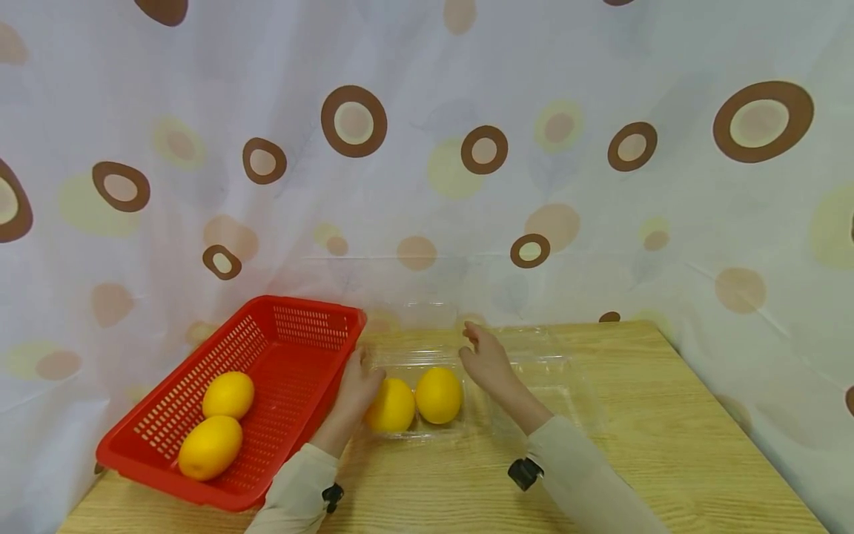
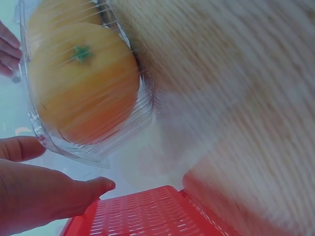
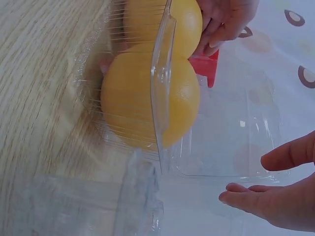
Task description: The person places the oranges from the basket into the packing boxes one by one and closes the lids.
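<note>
Two yellow-orange oranges (image 1: pixel 439 395) sit side by side in a clear plastic clamshell box (image 1: pixel 427 436), whose lid (image 3: pixel 231 128) stands raised at the back. My left hand (image 1: pixel 358 386) is at the box's left side, between it and the red basket. Its thumb and fingers are spread apart, fingertips right at the box's corner in the left wrist view. Over the box's back right corner is my right hand (image 1: pixel 491 361), empty, with loosely bent fingers close to the lid's edge in the right wrist view. A green star-shaped stem end shows on one orange (image 2: pixel 88 83).
On the left stands a red plastic basket (image 1: pixel 303 311) holding two more oranges (image 1: pixel 210 447). A second clear plastic box (image 1: pixel 547 397) lies to the right, near my right forearm. A patterned curtain (image 1: pixel 427 185) hangs behind the wooden table (image 1: pixel 667 460).
</note>
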Demonstrator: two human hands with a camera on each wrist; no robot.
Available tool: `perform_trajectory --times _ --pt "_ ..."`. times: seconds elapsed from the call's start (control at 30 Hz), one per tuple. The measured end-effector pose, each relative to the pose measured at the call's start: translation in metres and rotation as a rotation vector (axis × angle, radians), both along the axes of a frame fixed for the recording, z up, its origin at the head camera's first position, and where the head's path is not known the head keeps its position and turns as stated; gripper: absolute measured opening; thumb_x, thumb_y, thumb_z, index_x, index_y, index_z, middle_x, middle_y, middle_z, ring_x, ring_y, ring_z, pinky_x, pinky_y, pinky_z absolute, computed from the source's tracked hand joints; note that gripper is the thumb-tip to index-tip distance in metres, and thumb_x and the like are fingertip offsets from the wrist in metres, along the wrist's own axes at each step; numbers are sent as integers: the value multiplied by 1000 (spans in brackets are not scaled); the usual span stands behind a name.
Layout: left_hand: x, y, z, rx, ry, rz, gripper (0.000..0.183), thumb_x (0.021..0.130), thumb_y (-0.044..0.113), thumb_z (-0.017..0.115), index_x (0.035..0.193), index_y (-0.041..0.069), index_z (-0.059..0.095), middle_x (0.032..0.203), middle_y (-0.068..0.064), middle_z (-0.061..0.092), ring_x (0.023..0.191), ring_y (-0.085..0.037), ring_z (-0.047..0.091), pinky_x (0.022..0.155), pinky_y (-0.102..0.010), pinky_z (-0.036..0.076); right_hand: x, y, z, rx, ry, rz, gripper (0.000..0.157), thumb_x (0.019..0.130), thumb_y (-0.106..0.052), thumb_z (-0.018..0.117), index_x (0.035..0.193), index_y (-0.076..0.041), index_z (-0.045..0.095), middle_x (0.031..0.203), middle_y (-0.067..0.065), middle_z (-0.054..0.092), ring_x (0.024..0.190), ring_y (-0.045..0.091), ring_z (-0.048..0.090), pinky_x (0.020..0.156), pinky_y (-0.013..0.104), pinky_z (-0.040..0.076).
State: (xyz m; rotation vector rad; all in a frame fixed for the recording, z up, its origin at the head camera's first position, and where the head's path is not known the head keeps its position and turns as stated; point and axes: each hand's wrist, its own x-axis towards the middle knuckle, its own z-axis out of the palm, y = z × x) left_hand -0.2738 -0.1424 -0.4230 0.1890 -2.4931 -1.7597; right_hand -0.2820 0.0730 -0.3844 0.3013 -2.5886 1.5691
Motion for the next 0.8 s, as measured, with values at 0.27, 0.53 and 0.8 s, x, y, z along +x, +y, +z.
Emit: perform_trajectory --times 0.27,0.53,0.8 --pt "8 -2 1 74 7 -34 63 91 -5 43 148 -9 16 152 -30 19 141 -43 16 113 -54 13 10 8 1 -32 52 12 41 89 5 45 128 16 47 130 31 51 128 44 43 106 49 33" --pt "21 -4 7 102 32 -37 54 95 -5 33 146 -11 19 150 -31 23 140 -44 21 112 -53 17 23 10 2 -9 3 0 36 103 -14 38 122 12 54 126 28 55 120 44 50 100 53 40" --pt "32 -10 7 342 3 27 53 106 25 23 142 -13 29 146 -32 31 136 -44 30 113 -50 21 32 14 -3 51 -52 1 57 104 -41 32 118 9 57 121 26 59 115 43 53 96 54 43"
